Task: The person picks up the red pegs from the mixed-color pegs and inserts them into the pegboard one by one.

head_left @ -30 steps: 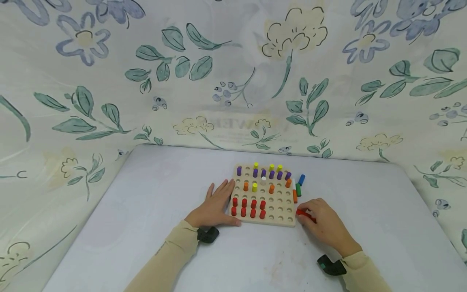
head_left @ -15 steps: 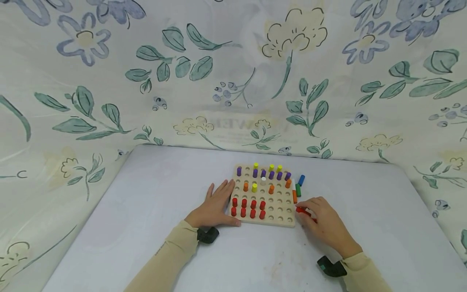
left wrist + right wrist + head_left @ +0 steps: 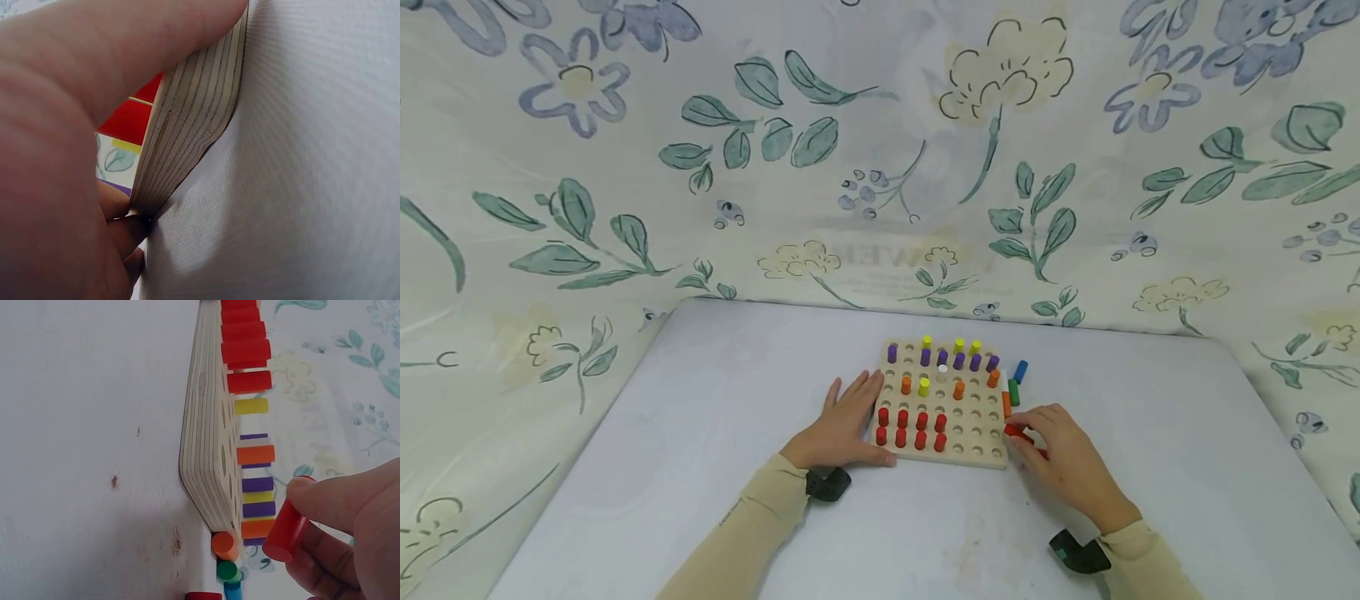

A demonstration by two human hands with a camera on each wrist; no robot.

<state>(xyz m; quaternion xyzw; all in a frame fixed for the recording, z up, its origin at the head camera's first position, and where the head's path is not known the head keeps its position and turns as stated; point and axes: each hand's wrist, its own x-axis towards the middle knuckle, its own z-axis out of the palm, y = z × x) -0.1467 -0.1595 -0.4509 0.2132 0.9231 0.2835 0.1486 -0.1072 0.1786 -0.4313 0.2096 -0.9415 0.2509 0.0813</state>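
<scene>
A wooden pegboard (image 3: 977, 457) lies on the white table, with red, orange, yellow, purple and white pegs upright in some of its holes. My left hand (image 3: 838, 425) rests along the board's left side, its fingers straight and spread and its thumb at the front left corner. In the left wrist view, the thumb (image 3: 156, 44) lies against the layered board edge (image 3: 187, 112). Just off the right edge, my right hand (image 3: 1063, 458) pinches a red peg (image 3: 289, 530) between thumb and fingers. The peg is tilted, clear of the holes.
Beside the board's right edge lie an orange peg (image 3: 1007, 406), a green peg (image 3: 1014, 392) and a blue peg (image 3: 1021, 371). Another red peg (image 3: 204, 595) shows at the bottom of the right wrist view. Floral cloth (image 3: 880, 167) hangs behind the table.
My right hand has shifted very slightly left with the red peg, toward the board's right edge. The left hand stays in place against the board.
</scene>
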